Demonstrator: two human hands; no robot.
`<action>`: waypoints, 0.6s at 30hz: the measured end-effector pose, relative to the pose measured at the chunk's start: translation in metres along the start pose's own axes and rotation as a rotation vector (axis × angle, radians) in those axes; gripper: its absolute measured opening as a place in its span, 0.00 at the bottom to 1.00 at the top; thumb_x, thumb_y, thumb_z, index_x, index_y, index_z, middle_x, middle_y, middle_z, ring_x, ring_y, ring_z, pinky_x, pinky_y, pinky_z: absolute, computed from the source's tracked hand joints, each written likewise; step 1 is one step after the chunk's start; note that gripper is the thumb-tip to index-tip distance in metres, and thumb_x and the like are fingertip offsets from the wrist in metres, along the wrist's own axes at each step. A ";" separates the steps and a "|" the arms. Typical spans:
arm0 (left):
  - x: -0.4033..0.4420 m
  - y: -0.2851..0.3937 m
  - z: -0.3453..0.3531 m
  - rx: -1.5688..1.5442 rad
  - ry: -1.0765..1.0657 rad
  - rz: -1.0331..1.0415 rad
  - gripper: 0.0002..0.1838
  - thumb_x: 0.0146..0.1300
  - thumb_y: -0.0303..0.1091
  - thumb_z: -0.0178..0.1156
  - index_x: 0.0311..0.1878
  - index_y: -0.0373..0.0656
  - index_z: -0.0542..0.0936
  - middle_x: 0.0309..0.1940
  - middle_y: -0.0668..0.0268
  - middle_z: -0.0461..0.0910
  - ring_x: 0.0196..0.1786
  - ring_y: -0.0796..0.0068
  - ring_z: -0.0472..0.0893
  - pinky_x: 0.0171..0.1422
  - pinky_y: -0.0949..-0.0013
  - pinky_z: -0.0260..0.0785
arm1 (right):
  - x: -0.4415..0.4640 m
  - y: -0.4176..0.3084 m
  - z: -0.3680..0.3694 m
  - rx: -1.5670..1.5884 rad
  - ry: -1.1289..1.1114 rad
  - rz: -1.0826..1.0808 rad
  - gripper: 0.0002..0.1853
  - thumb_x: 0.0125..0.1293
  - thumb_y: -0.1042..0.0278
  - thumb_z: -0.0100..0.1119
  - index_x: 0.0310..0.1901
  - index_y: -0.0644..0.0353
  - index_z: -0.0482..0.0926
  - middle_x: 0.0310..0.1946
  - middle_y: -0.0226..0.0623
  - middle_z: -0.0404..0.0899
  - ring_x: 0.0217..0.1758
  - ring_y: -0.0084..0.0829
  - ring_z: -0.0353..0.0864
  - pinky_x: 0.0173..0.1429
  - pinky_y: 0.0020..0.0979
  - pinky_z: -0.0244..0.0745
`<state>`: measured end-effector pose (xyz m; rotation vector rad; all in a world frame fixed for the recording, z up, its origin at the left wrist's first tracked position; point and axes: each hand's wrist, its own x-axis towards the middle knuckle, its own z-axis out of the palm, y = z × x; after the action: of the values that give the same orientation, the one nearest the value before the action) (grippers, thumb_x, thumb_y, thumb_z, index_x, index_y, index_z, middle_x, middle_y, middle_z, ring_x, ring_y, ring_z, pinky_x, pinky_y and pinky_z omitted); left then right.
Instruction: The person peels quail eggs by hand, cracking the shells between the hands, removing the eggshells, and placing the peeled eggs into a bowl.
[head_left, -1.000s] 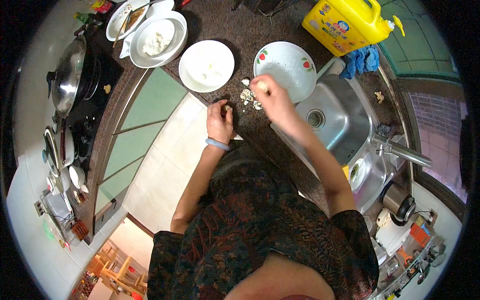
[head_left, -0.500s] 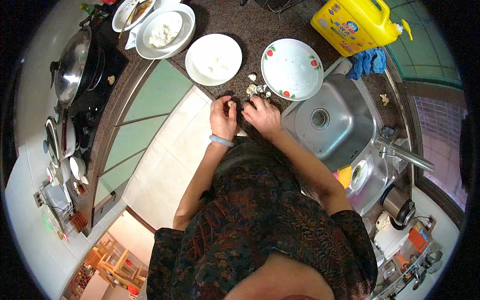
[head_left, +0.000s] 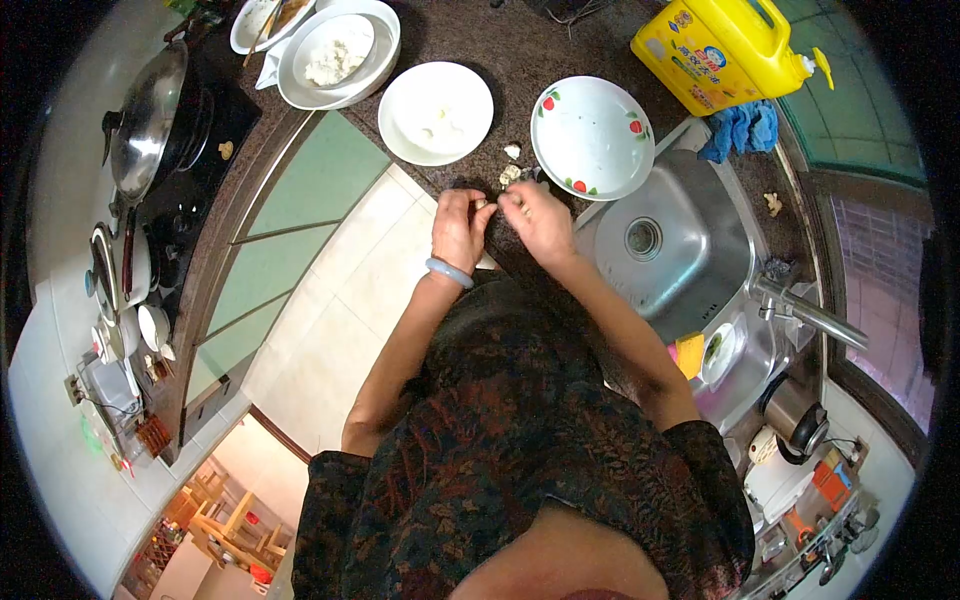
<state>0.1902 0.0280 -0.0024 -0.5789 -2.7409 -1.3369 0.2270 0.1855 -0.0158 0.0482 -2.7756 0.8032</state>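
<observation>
My left hand [head_left: 459,230], with a pale bangle [head_left: 449,272] at its wrist, is closed at the counter's front edge. Between its thumb and fingers shows a small garlic clove [head_left: 481,204]. My right hand [head_left: 545,225] is close beside it, thumb and fingers pinched towards the clove; it is slightly blurred, and what it grips is hidden. Just beyond the fingers lie garlic pieces and skins [head_left: 510,175], with one loose clove [head_left: 513,151] farther off. A white bowl [head_left: 432,88] behind my left hand holds a few pale cloves [head_left: 441,131].
To the right is a white dish with red fruit prints [head_left: 590,125], overlapping the edge of the steel sink [head_left: 665,290]. A yellow detergent jug [head_left: 700,60] and blue cloth [head_left: 738,130] stand behind. Nested bowls [head_left: 385,65] sit back left, near a wok [head_left: 145,130].
My right hand has lifted off the garlic pieces and come to the clove in my left hand. The view has shifted slightly.
</observation>
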 end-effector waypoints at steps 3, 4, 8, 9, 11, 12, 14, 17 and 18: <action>-0.001 0.017 0.000 -0.375 -0.042 -0.348 0.11 0.63 0.33 0.69 0.42 0.34 0.82 0.40 0.59 0.79 0.44 0.62 0.78 0.51 0.64 0.72 | 0.020 -0.020 -0.036 1.481 -0.067 1.034 0.14 0.74 0.54 0.53 0.40 0.58 0.77 0.30 0.26 0.74 0.20 0.15 0.64 0.19 0.20 0.55; -0.001 0.019 0.002 -0.363 -0.014 -0.170 0.10 0.63 0.32 0.69 0.44 0.37 0.84 0.44 0.58 0.79 0.51 0.61 0.77 0.56 0.63 0.70 | 0.014 -0.005 -0.025 1.852 -0.120 1.094 0.17 0.74 0.51 0.52 0.43 0.58 0.78 0.32 0.29 0.77 0.24 0.19 0.71 0.23 0.22 0.65; -0.006 0.034 0.009 -0.031 0.029 0.055 0.09 0.62 0.31 0.67 0.46 0.45 0.88 0.62 0.53 0.74 0.62 0.53 0.71 0.68 0.55 0.62 | 0.007 -0.016 -0.010 2.136 -0.101 1.169 0.18 0.76 0.50 0.50 0.44 0.55 0.80 0.39 0.35 0.82 0.47 0.30 0.81 0.55 0.38 0.79; -0.008 0.029 0.012 -0.087 -0.024 0.048 0.11 0.65 0.32 0.64 0.50 0.46 0.87 0.65 0.53 0.73 0.65 0.52 0.70 0.70 0.54 0.60 | 0.007 -0.018 -0.010 2.118 -0.094 1.206 0.18 0.76 0.49 0.50 0.45 0.55 0.80 0.41 0.35 0.82 0.48 0.31 0.81 0.56 0.38 0.79; -0.011 0.029 0.010 -0.142 -0.081 0.038 0.14 0.68 0.32 0.61 0.55 0.47 0.85 0.67 0.52 0.71 0.68 0.51 0.68 0.73 0.54 0.58 | 0.009 -0.022 -0.011 2.101 -0.086 1.247 0.18 0.76 0.49 0.49 0.45 0.55 0.81 0.43 0.36 0.82 0.50 0.31 0.81 0.57 0.39 0.79; -0.012 0.034 0.006 -0.189 -0.100 0.034 0.17 0.71 0.33 0.57 0.61 0.45 0.80 0.70 0.53 0.68 0.71 0.51 0.66 0.75 0.54 0.55 | 0.011 -0.024 -0.014 2.066 -0.029 1.259 0.19 0.76 0.48 0.49 0.46 0.56 0.80 0.44 0.35 0.82 0.50 0.32 0.81 0.56 0.39 0.79; -0.011 0.041 -0.003 -0.238 -0.123 0.029 0.21 0.74 0.33 0.53 0.68 0.44 0.75 0.72 0.53 0.66 0.74 0.52 0.64 0.78 0.54 0.52 | 0.014 -0.026 -0.022 2.029 0.031 1.274 0.19 0.76 0.48 0.49 0.47 0.56 0.80 0.45 0.35 0.81 0.50 0.34 0.81 0.56 0.40 0.79; -0.007 0.036 -0.016 -0.628 0.131 -0.074 0.25 0.78 0.38 0.47 0.73 0.36 0.65 0.74 0.52 0.63 0.75 0.59 0.63 0.79 0.60 0.52 | 0.019 -0.032 -0.043 1.600 -0.071 0.896 0.15 0.72 0.54 0.56 0.48 0.56 0.80 0.45 0.35 0.79 0.45 0.33 0.79 0.50 0.37 0.77; -0.006 0.037 -0.027 -0.602 0.146 -0.174 0.25 0.79 0.40 0.46 0.72 0.36 0.65 0.71 0.52 0.66 0.73 0.61 0.65 0.77 0.61 0.55 | 0.015 -0.033 -0.039 1.600 -0.074 0.897 0.15 0.72 0.54 0.56 0.48 0.56 0.80 0.45 0.35 0.79 0.45 0.33 0.79 0.50 0.37 0.77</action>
<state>0.2046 0.0261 0.0414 -0.2413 -2.2927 -2.1665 0.2248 0.1788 0.0366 -0.8700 -1.3131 2.8852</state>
